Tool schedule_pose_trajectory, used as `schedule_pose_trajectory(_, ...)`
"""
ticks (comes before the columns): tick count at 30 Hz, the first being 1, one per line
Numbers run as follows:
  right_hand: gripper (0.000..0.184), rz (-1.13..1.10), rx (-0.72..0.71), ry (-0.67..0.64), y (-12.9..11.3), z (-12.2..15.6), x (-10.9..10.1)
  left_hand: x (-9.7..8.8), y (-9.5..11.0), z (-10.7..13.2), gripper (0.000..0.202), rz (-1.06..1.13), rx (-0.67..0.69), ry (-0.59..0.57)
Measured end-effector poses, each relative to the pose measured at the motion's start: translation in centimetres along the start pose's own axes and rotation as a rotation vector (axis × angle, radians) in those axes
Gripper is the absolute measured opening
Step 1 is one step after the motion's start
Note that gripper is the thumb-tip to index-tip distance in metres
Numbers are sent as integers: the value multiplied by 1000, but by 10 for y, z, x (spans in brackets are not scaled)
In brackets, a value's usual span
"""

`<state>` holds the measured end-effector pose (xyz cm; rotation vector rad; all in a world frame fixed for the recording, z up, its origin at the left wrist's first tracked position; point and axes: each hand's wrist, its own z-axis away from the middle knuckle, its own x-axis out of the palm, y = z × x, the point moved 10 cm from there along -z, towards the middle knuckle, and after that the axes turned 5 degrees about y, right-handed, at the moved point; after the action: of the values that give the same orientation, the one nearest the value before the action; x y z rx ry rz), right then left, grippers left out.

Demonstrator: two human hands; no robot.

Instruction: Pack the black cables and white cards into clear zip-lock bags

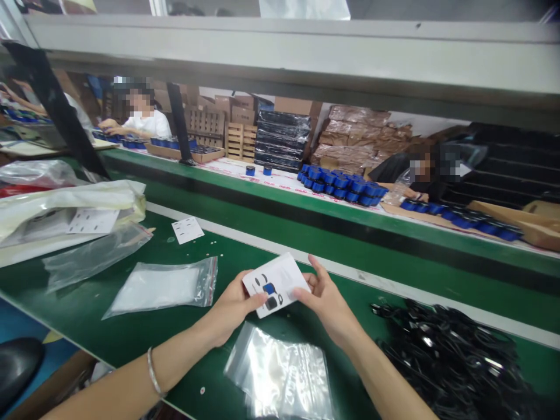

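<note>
Head view, desk here: what do the hands have?

Left hand (234,309) grips a white printed card (276,284) by its lower corner, thumb across the face. Right hand (326,306) takes the opposite edge in a narrow pinch, fingers parted. The card sits above a green workbench (87,309), a metal bangle (153,372) on the left wrist.

And around them?

A stack of clear zip bags (280,373) lies just below the card. To the left, a zip bag of white contents (164,289); to the right, a heap of black cables (450,361). A small printed slip (188,230) lies farther off, near a white plastic pouch (65,210).

Across the bench?

A co-worker in a white shirt (146,123) sits at the far end, round blue items (341,184) massed on the far bench, cartons stacked behind
</note>
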<state>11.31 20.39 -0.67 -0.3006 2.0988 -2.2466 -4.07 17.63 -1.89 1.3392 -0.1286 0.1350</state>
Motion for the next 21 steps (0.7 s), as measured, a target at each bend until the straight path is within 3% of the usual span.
schedule_pose_trajectory(4, 60, -140, 120, -75, 13, -3, 45, -9, -2, -4, 22, 269, -48, 136)
schedule_pose_trajectory(9, 32, -131, 203, -91, 29, -21, 90, -29, -7, -8, 20, 437, -52, 289)
schedule_pose_trajectory(14, 21, 53, 334, -185, 36, -70, 106, -49, -12, -1, 21, 459, -111, 294)
schedule_pose_trajectory(18, 24, 262, 403, -276, 41, -106, 109, -62, -24, 11, 45, 463, -208, 331)
schedule_pose_trajectory(21, 25, 385, 431, -406, 46, -117, 121, -64, -28, 17, 58, 466, -236, 332)
